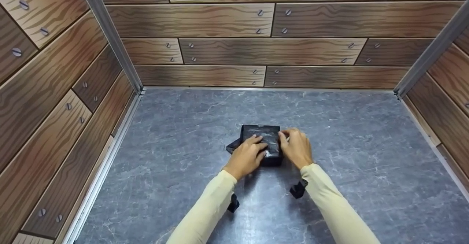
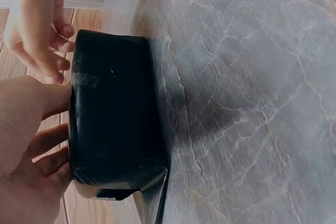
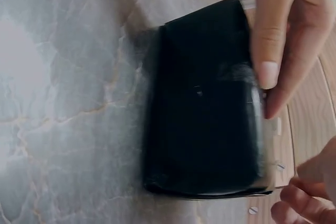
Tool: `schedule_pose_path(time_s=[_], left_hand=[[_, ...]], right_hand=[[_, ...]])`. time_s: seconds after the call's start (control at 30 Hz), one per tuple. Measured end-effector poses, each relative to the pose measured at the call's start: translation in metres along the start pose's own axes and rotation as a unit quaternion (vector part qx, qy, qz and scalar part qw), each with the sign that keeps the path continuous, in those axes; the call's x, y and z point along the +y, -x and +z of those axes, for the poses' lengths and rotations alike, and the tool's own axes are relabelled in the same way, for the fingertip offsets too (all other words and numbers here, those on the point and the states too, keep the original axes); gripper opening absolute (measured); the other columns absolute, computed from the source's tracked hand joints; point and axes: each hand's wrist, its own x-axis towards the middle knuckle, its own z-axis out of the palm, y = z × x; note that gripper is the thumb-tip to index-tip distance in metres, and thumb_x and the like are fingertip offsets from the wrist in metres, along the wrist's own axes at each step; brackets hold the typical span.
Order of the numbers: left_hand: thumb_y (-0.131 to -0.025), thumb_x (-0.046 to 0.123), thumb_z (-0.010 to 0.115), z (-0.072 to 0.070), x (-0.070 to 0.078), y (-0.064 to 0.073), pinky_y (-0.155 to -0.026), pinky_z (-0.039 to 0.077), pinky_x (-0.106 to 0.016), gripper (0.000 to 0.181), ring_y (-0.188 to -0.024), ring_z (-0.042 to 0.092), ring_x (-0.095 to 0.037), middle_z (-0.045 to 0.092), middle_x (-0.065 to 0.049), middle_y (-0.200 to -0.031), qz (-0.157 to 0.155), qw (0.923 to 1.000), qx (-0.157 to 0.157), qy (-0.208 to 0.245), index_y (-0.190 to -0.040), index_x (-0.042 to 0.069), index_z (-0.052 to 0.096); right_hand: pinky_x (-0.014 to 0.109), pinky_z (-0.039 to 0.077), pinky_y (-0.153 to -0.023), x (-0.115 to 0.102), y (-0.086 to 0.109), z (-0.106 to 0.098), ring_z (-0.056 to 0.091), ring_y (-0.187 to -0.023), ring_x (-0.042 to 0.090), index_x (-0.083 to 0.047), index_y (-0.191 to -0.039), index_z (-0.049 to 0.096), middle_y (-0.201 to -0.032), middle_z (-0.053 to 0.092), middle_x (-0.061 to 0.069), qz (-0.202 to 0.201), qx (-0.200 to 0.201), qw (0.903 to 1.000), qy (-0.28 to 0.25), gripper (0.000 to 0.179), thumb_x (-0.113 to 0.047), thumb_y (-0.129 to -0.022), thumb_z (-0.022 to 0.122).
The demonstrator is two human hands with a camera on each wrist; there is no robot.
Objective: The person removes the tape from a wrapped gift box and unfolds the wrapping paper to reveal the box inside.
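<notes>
A small box in glossy black wrapping (image 1: 262, 131) rests on the grey marbled surface. A pointed wrapping flap (image 1: 233, 146) sticks out at its left end. My left hand (image 1: 247, 155) lies across the box's top with fairly straight fingers; in the right wrist view its thumb (image 3: 268, 72) touches the top edge of the near side. At the right end, my right hand (image 1: 297, 147) has its thumb and forefinger together and seems to pinch the wrapping's edge. The exact contact is partly hidden by the fingers. A shiny patch like clear tape (image 2: 85, 80) shows on the near side.
Wood-plank-patterned walls (image 1: 220, 50) enclose the back and both sides of the marbled surface (image 1: 176, 185). Metal strips (image 1: 110, 163) run along the wall joints. Small black devices (image 1: 298, 189) hang at both wrists.
</notes>
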Motion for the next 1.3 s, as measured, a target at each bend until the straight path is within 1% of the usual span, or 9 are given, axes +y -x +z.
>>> schedule_pose_path(time_s=[0.1,0.2,0.3,0.47,0.6,0.7,0.87,1.17,1.3], left_hand=[[-0.095,0.027,0.056,0.000,0.001,-0.001,-0.107,0.035,-0.038,0.034,-0.132,0.041,-0.027,0.051,-0.009,-0.138,-0.007,1.0000,0.000,-0.001,-0.124,0.011,0.063],[-0.095,0.027,0.056,0.001,0.003,0.000,-0.107,0.036,-0.038,0.033,-0.132,0.041,-0.027,0.051,-0.008,-0.137,-0.012,0.9999,0.004,-0.003,-0.124,0.012,0.064],[-0.095,0.027,0.056,0.002,0.004,0.001,-0.106,0.037,-0.039,0.033,-0.131,0.042,-0.028,0.052,-0.008,-0.137,-0.013,0.9999,0.005,-0.002,-0.124,0.013,0.064],[-0.095,0.027,0.056,0.002,0.005,0.001,-0.106,0.037,-0.037,0.032,-0.131,0.043,-0.028,0.053,-0.008,-0.136,-0.011,0.9998,0.012,-0.008,-0.123,0.013,0.065],[-0.095,0.027,0.057,0.001,0.006,0.000,-0.107,0.036,-0.035,0.032,-0.130,0.043,-0.027,0.053,-0.009,-0.135,-0.005,0.9998,0.015,-0.008,-0.121,0.012,0.065],[-0.095,0.027,0.057,0.001,0.006,0.000,-0.107,0.036,-0.035,0.032,-0.131,0.043,-0.028,0.053,-0.009,-0.136,-0.003,0.9999,0.014,-0.003,-0.122,0.011,0.065],[-0.095,0.027,0.056,0.001,0.005,0.000,-0.107,0.035,-0.035,0.032,-0.131,0.042,-0.027,0.052,-0.008,-0.137,-0.009,0.9999,0.009,-0.003,-0.123,0.013,0.064],[-0.095,0.026,0.056,0.000,0.003,0.002,-0.107,0.035,-0.038,0.033,-0.132,0.041,-0.028,0.050,-0.009,-0.138,-0.013,0.9999,0.009,0.005,-0.124,0.013,0.063],[-0.096,0.027,0.055,0.000,0.002,0.003,-0.108,0.034,-0.039,0.034,-0.133,0.039,-0.028,0.049,-0.008,-0.140,-0.016,0.9998,0.001,0.008,-0.125,0.013,0.062]], right_hand=[[0.043,0.047,-0.064,0.000,-0.001,0.000,0.062,-0.071,0.025,-0.004,-0.092,0.074,-0.080,0.067,0.009,-0.002,0.005,1.0000,-0.002,0.018,-0.020,-0.085,0.069],[0.043,0.047,-0.062,0.001,0.000,0.003,0.061,-0.068,0.024,-0.005,-0.088,0.073,-0.074,0.066,0.007,-0.013,-0.006,0.9999,0.007,0.019,-0.023,-0.082,0.073],[0.044,0.048,-0.061,0.002,0.003,0.006,0.062,-0.068,0.024,-0.006,-0.085,0.073,-0.074,0.066,0.006,-0.014,-0.013,0.9996,0.019,0.017,-0.022,-0.080,0.074],[0.044,0.048,-0.061,0.001,0.003,0.007,0.062,-0.068,0.026,-0.007,-0.080,0.072,-0.073,0.066,0.005,-0.026,-0.007,0.9991,0.034,0.008,-0.015,-0.081,0.071],[0.044,0.047,-0.059,0.001,0.003,0.006,0.059,-0.067,0.027,-0.007,-0.077,0.068,-0.070,0.062,0.005,-0.039,-0.010,0.9981,0.046,0.008,-0.013,-0.082,0.068],[0.044,0.047,-0.059,0.004,0.003,0.005,0.059,-0.068,0.027,-0.006,-0.077,0.067,-0.071,0.060,0.006,-0.038,-0.007,0.9982,0.046,0.007,-0.011,-0.082,0.067],[0.047,0.047,-0.059,0.009,0.004,0.001,0.060,-0.069,0.029,-0.005,-0.078,0.066,-0.073,0.062,0.007,-0.034,-0.002,0.9984,0.044,0.008,-0.011,-0.082,0.065],[0.047,0.047,-0.059,0.016,0.004,-0.005,0.061,-0.069,0.030,-0.006,-0.078,0.067,-0.075,0.063,0.009,-0.021,0.000,0.9989,0.043,0.009,-0.013,-0.083,0.064],[0.047,0.048,-0.058,0.019,0.003,-0.009,0.061,-0.067,0.030,-0.005,-0.077,0.066,-0.074,0.063,0.009,-0.017,0.010,0.9987,0.046,0.009,-0.011,-0.082,0.063]])
